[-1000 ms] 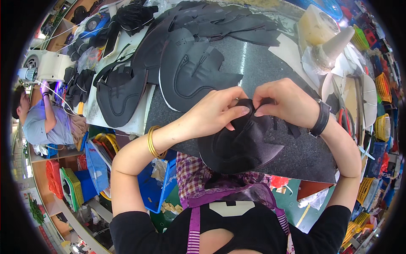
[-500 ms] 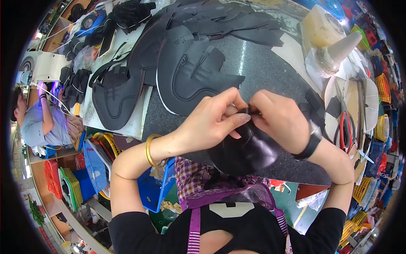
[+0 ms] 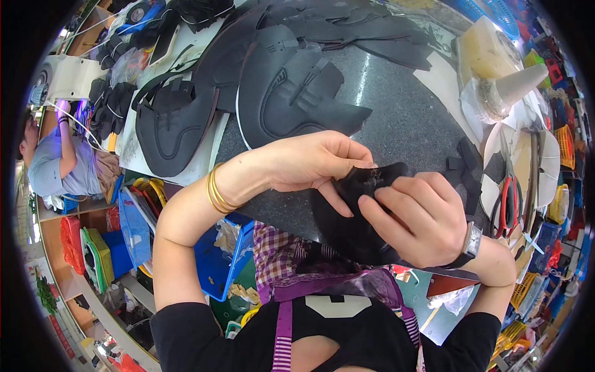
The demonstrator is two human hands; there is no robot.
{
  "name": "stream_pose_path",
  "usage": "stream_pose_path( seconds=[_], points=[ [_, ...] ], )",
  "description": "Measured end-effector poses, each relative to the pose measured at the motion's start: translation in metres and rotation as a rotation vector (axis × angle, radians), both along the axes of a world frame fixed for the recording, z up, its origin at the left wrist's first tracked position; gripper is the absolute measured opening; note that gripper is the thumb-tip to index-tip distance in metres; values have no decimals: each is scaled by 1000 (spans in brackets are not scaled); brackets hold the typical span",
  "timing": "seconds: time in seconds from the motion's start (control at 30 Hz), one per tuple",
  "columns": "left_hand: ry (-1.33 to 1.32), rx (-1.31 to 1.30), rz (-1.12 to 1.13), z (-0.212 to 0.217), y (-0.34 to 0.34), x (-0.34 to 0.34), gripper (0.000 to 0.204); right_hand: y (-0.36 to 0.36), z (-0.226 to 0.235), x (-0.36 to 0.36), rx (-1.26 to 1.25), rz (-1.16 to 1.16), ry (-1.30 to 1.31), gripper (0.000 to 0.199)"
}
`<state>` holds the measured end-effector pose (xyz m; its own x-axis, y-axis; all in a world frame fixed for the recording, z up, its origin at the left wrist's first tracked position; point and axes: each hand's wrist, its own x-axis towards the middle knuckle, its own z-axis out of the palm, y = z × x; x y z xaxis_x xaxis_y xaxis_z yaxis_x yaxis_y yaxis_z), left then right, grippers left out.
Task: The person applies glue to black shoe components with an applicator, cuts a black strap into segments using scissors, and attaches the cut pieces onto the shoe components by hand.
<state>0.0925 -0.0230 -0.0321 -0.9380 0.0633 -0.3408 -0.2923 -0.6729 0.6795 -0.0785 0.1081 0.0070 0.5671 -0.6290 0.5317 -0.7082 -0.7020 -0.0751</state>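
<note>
Both my hands grip one black shoe upper piece (image 3: 356,217) over the near edge of a dark speckled table (image 3: 403,118). My left hand (image 3: 310,164), with gold bangles on the wrist, pinches the piece's top edge from the left. Fingers of my right hand (image 3: 421,220), a watch on its wrist, fold over the piece from the right. The lower part of the piece hangs down toward my lap. A stack of flat black cut uppers (image 3: 291,93) lies on the table just beyond my left hand.
More black uppers (image 3: 170,127) lie on white sheets at the left. A white cone (image 3: 517,84) and yellow block stand at the far right, red-handled scissors (image 3: 508,201) beside them. Blue bins (image 3: 217,260) sit under the table; another person (image 3: 59,158) works at far left.
Both hands have drawn the black piece nearer and lower. My right hand has shifted down to the right and now covers more of the piece.
</note>
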Motion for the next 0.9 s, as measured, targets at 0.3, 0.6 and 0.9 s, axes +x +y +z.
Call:
stream_pose_path(
  seconds=[0.3, 0.6, 0.9],
  points=[
    [-12, -140, -113, 5, 13, 1, 32, -10, 8, -6, 282, -3, -250, 25],
    [20, -93, 215, 25, 31, 14, 30, -7, 6, -13, 1187, -269, -1070, 18],
    [-114, -444, 289, 38, 35, 14, 30, 5, -13, -13, 1304, -77, -1266, 24]
  ],
)
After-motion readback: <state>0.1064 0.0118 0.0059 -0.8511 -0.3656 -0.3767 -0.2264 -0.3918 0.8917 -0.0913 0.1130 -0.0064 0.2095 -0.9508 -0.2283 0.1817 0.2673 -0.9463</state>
